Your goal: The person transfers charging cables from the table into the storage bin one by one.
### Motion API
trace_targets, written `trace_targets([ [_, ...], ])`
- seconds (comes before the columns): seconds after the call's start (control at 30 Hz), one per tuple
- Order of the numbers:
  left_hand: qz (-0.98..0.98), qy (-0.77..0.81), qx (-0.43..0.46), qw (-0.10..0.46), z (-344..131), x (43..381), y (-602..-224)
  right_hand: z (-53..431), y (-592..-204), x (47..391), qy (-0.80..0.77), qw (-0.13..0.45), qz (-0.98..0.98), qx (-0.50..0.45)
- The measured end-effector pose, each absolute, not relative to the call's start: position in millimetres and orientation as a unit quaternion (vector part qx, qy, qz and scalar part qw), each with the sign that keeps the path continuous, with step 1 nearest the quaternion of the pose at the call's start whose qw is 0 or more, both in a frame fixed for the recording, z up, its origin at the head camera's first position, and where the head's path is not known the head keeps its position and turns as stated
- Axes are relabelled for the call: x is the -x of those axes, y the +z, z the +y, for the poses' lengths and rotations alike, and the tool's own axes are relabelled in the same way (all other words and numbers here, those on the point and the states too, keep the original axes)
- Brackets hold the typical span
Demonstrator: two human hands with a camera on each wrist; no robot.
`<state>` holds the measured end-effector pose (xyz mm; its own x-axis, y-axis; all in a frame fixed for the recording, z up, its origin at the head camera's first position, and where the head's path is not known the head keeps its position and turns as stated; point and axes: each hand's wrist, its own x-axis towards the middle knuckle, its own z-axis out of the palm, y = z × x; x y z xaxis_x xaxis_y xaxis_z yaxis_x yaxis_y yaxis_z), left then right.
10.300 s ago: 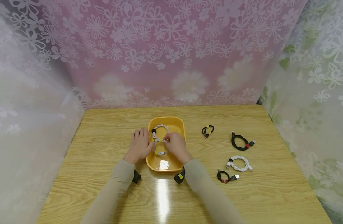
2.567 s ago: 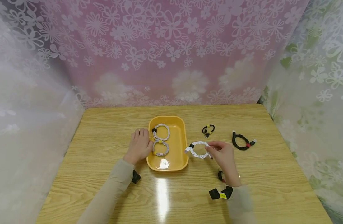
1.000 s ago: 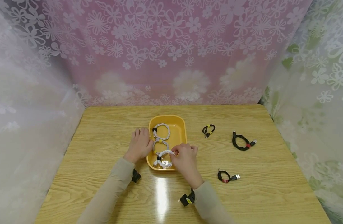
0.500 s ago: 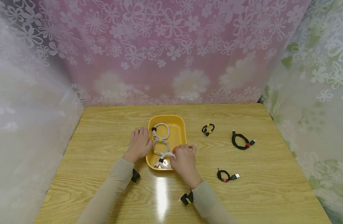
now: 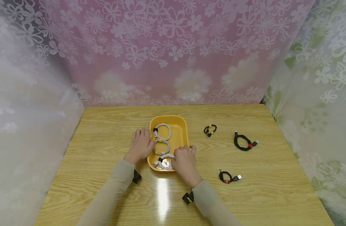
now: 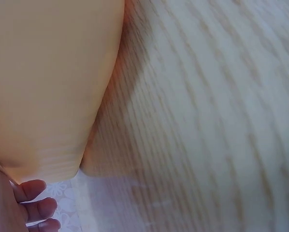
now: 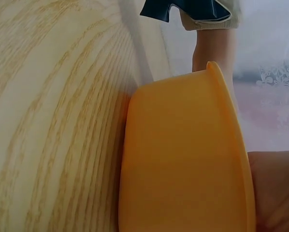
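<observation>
A yellow plastic tray [image 5: 185, 125] stands on the wooden table, with three coiled light cables in it. My left hand [image 5: 139, 145] holds the tray's left rim, its thumb at the rim; in the left wrist view its fingertips [image 6: 42, 209] show past the tray's wall. My right hand [image 5: 186, 163] reaches over the right rim and pinches the front white cable [image 5: 167, 155], tied with a black strap. Its fingertips are hidden behind the hand. Behind it lie a grey cable [image 5: 162, 141] with yellow ties and a white coil [image 5: 169, 130] with a black strap.
Right of the tray lie a small black cable [image 5: 205, 129] with yellow ties, a larger black cable [image 5: 240, 147] with a red tie, and a short black USB cable [image 5: 231, 180] with a red tag. Floral curtains [image 5: 173, 62] surround the table [image 5: 105, 119].
My right hand has taken the white cable from the table's right side into the tray's front and lowered it there. Earlier it handled the grey cable. My left hand has stayed at the rim.
</observation>
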<state>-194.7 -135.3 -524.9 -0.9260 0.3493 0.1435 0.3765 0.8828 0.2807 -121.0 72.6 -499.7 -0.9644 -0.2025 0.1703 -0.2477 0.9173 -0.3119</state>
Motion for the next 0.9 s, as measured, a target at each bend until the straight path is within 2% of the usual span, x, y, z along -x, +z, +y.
trace_targets([
  [0.53, -0.969, -0.159, 0.185, 0.042, -134.9, 194.1, -524.1, 71.9, -500.8, 125.6, 0.146, 0.012, -0.982, -0.122],
  [0.9, -0.968, -0.166, 0.185, 0.032, -134.5, 193.8, -524.7, 76.3, -497.3, 123.9, 0.207, 0.036, -0.970, -0.124],
])
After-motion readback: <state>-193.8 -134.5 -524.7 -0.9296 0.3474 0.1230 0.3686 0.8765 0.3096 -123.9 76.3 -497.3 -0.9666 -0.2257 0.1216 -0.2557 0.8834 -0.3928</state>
